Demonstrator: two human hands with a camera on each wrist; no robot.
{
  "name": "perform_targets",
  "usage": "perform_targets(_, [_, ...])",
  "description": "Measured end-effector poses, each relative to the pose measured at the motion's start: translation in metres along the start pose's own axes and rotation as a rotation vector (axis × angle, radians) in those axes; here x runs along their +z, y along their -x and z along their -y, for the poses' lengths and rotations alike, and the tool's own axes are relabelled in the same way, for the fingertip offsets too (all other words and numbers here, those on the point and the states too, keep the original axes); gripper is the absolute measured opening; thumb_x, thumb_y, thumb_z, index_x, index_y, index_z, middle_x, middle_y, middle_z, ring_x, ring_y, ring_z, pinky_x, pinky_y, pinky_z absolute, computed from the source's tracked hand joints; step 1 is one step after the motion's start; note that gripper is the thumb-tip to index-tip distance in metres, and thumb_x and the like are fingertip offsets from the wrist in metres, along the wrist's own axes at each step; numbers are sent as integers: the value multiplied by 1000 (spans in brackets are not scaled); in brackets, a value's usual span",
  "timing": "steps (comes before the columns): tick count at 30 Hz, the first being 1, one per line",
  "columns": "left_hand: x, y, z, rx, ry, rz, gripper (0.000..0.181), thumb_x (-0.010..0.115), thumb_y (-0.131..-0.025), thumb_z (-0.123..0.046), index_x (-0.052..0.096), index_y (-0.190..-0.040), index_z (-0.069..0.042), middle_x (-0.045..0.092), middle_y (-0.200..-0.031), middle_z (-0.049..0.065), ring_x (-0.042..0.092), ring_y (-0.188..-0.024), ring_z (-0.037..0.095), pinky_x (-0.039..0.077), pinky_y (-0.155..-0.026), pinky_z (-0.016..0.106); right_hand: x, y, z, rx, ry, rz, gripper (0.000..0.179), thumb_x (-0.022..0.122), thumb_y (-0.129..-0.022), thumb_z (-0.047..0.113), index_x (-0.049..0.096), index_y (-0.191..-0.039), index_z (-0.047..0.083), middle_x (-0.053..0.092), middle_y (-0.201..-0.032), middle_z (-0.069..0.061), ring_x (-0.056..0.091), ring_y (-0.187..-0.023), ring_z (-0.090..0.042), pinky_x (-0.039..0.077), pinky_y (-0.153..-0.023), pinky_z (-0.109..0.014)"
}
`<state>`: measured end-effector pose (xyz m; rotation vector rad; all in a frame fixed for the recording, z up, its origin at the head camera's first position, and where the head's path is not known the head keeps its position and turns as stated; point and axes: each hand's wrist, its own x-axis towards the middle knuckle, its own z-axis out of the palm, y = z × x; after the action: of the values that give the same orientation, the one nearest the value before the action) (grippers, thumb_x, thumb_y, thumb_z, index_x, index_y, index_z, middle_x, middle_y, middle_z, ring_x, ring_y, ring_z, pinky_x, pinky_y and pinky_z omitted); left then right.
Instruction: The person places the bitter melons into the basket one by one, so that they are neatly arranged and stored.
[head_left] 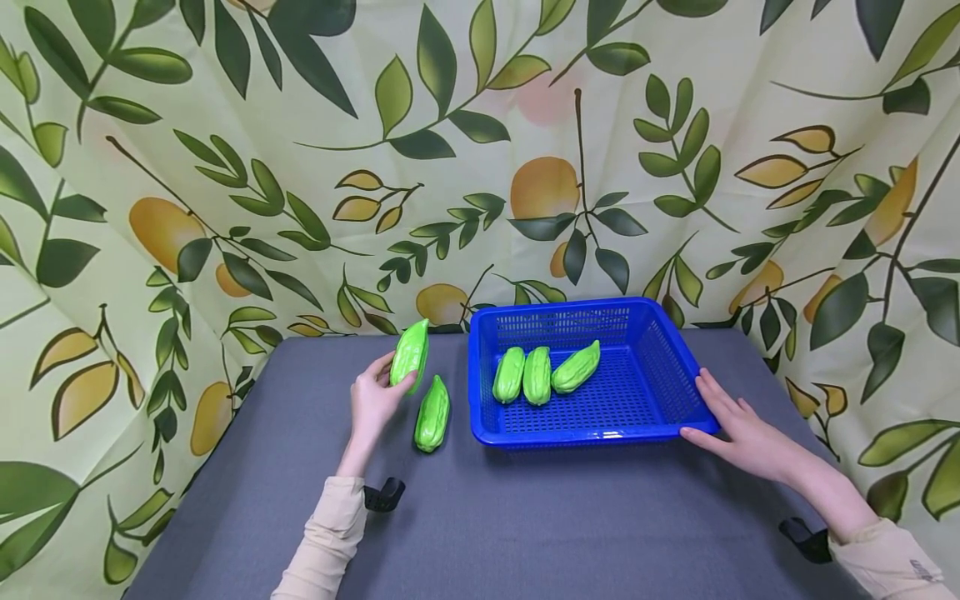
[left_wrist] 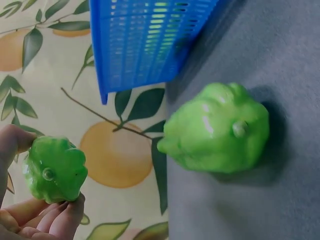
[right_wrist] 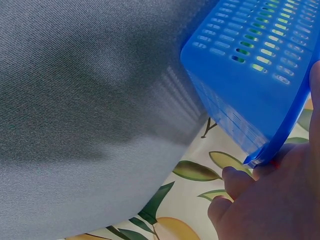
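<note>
1. Nr the tabletop's (head_left: 525,525) far edge, left of the basket (head_left: 600,434): L hand (head_left: 373,400) has the held gourd (head_left: 409,354) up off the surface, thumb one side, fingers the other, tip pointing up & away.
2. Grip looks like a pinch round the thick lower half. Good spot, imo: fullest part, ribs give fingers some purchase. Narrow tip = poor hold.
3. Skin v. shiny, so prob. slick; looks stiff, maybe hollow/light, but wt can't be told from pics. Firm pinch w/o squeezing hard shd do.
4. Loose gourd (head_left: 431,421) lies on the tabletop btwn L hand & basket, tip toward the far edge. Rounded, so cd roll if nudged; best taken across the middle, from above, thumb & fingers on opp. sides.
5. Three gourds (head_left: 537,375) sit in the basket's left half: two side by side, third slanted, tip to the right.
6. Basket's nr the far edge, toward the tabletop's far-right corner. Thin, perforated plastic: prob. light, bit flexy, apt to slide. Rim's the place to hold.
7. R hand (head_left: 753,446) rests at its near-right corner, fingers mostly straight along the rim, thumb spread to the front.
</note>
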<state>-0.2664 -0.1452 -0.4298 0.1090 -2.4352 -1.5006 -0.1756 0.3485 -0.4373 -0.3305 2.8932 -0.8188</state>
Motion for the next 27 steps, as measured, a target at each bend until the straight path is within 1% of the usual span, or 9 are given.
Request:
perform_targets(3, [3,0,-4,21,34,10,54,75,-79,-10,55,-128,4,61,-121,27,63,-109,35,52,-89,43,-1,1,0,-4,1,-2,92,54,-94,45,-1,-150,-2,-7,-156,-28,8,-138,-56,-1,-109,-69])
perform_targets(7, [7,0,-8,42,57,22,54,75,-79,-9,56,-127,4,62,-121,26,64,-108,35,53,-89,43,-1,1,0,-10,5,-3,91,54,-94,44,-1,-150,-2,-6,-156,-28,7,-138,-56,0,-109,-69])
perform_targets(13, [12,1,-12,37,68,24,54,75,-78,-7,56,-127,4,61,-121,27,63,-109,35,52,-89,43,-1,1,1,-8,4,-1,91,54,-94,44,-1,-151,-1,-6,-156,-27,7,-138,-56,1,-109,-70])
perform_targets(16, [16,1,-17,54,80,35,53,75,-79,-8,56,-127,4,62,-121,27,64,-108,35,53,-88,43,-2,1,1,-8,2,-2,91,54,-94,44,-1,-151,-1,-6,-156,-27,8,-138,-56,1,-109,-69])
perform_targets(20, [22,1,-24,79,74,47,53,75,-79,-10,57,-127,4,62,-120,26,64,-107,34,54,-87,43,-2,1,0,-9,1,2,91,54,-94,44,-1,-151,-1,-5,-156,-27,8,-138,-55,0,-109,-69])
perform_targets(27, [29,1,-35,85,81,62,54,76,-78,-9,57,-128,3,62,-121,25,64,-108,33,54,-87,43,-2,0,1,-3,3,9,91,54,-94,45,-1,-150,-1,-7,-156,-27,7,-138,-56,-1,-109,-69])
